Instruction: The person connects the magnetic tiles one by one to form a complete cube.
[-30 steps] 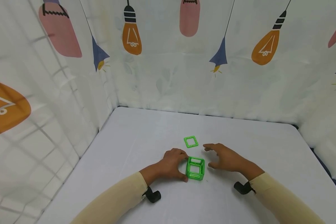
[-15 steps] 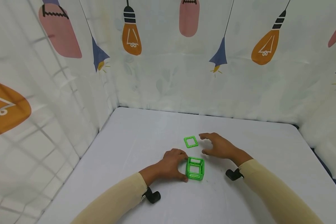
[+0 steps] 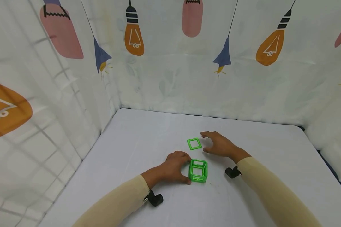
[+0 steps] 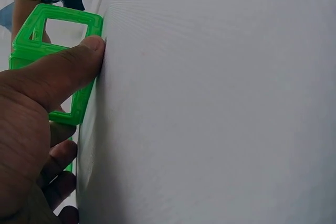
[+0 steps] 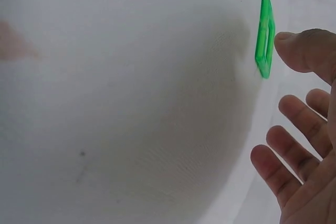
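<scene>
My left hand (image 3: 174,167) grips an open-framed cube of green magnetic tiles (image 3: 198,181) from its left side. The thumb is at its near corner and a fingertip at its far corner. In the left wrist view the thumb (image 4: 68,69) lies along the green cube (image 4: 29,57), with other fingers partly hidden behind. A loose square green magnetic tile (image 3: 195,148) lies flat beyond the cube. Just right of that tile hovers my right hand (image 3: 220,145), fingers spread and holding nothing. The right wrist view has its thumb (image 5: 304,51) close beside the tile (image 5: 261,35).
A white-covered table (image 3: 147,132) carries the pieces. Behind it and at the sides hang white curtains (image 3: 170,78) printed with bulbs and lamps. Black wrist cameras (image 3: 154,198) sit under both sleeves.
My right hand has moved forward and left, from beside the cube to beside the loose tile. The left hand and the cube have stayed put.
</scene>
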The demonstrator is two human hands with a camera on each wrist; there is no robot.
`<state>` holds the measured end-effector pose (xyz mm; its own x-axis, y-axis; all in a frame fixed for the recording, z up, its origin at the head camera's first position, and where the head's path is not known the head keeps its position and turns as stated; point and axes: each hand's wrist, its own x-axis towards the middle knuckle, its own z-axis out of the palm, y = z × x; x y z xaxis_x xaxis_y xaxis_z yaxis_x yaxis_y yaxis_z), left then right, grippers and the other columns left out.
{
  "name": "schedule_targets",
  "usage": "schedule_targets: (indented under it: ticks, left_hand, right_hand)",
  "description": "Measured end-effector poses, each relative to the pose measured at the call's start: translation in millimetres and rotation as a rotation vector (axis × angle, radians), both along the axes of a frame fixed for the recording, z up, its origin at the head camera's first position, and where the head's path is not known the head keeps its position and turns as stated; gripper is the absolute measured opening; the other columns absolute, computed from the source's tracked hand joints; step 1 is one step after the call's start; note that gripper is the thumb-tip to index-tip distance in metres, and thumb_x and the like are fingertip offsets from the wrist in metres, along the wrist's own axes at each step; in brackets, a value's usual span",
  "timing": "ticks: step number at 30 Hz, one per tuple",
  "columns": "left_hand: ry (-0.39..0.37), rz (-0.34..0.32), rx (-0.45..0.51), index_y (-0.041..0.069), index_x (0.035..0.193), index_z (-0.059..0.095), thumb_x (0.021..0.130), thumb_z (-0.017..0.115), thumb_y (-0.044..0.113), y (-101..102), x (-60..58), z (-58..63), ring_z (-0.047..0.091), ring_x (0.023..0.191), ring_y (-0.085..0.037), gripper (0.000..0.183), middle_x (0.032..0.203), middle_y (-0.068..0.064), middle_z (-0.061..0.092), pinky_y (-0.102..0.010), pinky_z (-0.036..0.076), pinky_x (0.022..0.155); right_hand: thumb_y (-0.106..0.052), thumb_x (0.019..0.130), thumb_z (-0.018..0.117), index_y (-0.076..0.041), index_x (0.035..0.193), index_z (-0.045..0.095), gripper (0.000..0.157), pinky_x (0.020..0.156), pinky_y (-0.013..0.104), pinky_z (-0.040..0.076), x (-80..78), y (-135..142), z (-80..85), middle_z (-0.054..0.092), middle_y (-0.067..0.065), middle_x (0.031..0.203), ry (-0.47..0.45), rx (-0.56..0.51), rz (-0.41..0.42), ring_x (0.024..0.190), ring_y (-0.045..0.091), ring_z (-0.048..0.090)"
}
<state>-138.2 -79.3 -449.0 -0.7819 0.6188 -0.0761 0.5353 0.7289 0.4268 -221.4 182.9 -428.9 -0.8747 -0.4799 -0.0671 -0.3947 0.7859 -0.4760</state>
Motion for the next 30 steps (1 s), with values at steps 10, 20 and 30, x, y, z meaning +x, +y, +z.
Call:
schedule_targets:
  ticks: [10, 20, 30]
  left_hand:
    - [0.02, -0.011, -0.037, 0.016, 0.139, 0.06, 0.077, 0.086, 0.055, 0, -0.7, -2.0, 0.038, 0.14, -0.02, 0.078, 0.143, 0.003, 0.05, -0.045, 0.03, 0.116]
    - [0.027, -0.017, -0.036, 0.015, 0.14, 0.06, 0.077, 0.086, 0.055, 0, 0.1, -0.7, 0.039, 0.14, -0.02, 0.079, 0.143, 0.003, 0.051, -0.045, 0.031, 0.115]
    - [0.028, -0.014, -0.044, 0.016, 0.14, 0.06, 0.077, 0.086, 0.056, 0, -0.1, -1.7, 0.038, 0.14, -0.019, 0.078, 0.143, 0.004, 0.05, -0.045, 0.031, 0.115]
  right_hand:
    - [-0.024, 0.09, 0.078, -0.016, 0.156, 0.044, 0.075, 0.113, 0.053, 0.037, -10.1, -12, -3.5, 0.051, 0.005, 0.151, -0.014, 0.022, 0.006, 0.144, 0.03, 0.04]
    - [-0.019, 0.088, 0.077, -0.016, 0.156, 0.045, 0.076, 0.114, 0.055, 0.035, -14.9, -20, -9.0, 0.051, 0.007, 0.152, -0.026, 0.036, 0.02, 0.144, 0.033, 0.039]
    - [-0.023, 0.087, 0.079, -0.018, 0.158, 0.041, 0.081, 0.111, 0.052, 0.039, -16.0, -22, -8.2, 0.061, -0.002, 0.139, -0.027, 0.052, 0.001, 0.139, 0.029, 0.043]
